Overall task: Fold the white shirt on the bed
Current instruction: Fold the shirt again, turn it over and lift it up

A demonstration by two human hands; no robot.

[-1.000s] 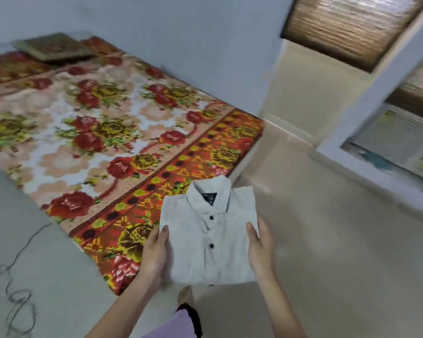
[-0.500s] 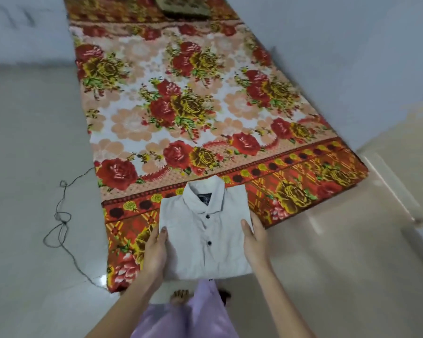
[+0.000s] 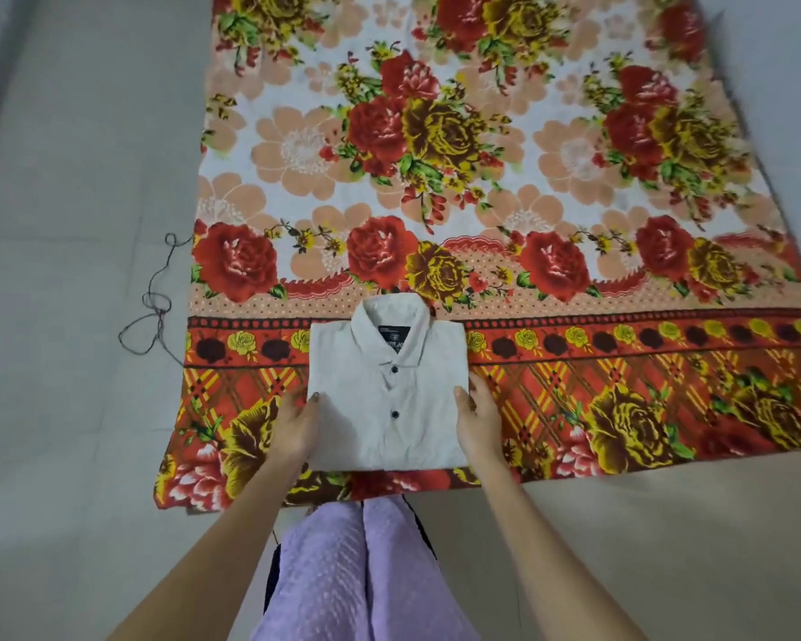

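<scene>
The white shirt (image 3: 389, 409) is folded into a neat, nearly square packet with its front facing up. The collar (image 3: 389, 314) points away from the person and lies flat and spread, and a small dark label (image 3: 391, 337) shows inside the neck. Two dark buttons (image 3: 395, 370) sit along the closed placket down the middle. The cloth is a pale off-white with faint creases near the lower edge, and its sides are tucked under, so no sleeves show. The packet lies over the near end of the bed (image 3: 574, 386), above the red and yellow border of a flowered sheet. Whether it rests on the sheet or is held just above it cannot be told. The left hand (image 3: 294, 427) grasps the left edge of the packet with its thumb lying on top of the cloth, and the fingers beneath are hidden. The right hand (image 3: 479, 421) grasps the right edge the same way, thumb on top. Both forearms reach in from the bottom of the view over a lilac garment (image 3: 361, 571) worn by the person. The bed sits low on a pale floor (image 3: 65, 316), where a thin dark cord (image 3: 153, 312) lies looped just beside the bed's left edge.
</scene>
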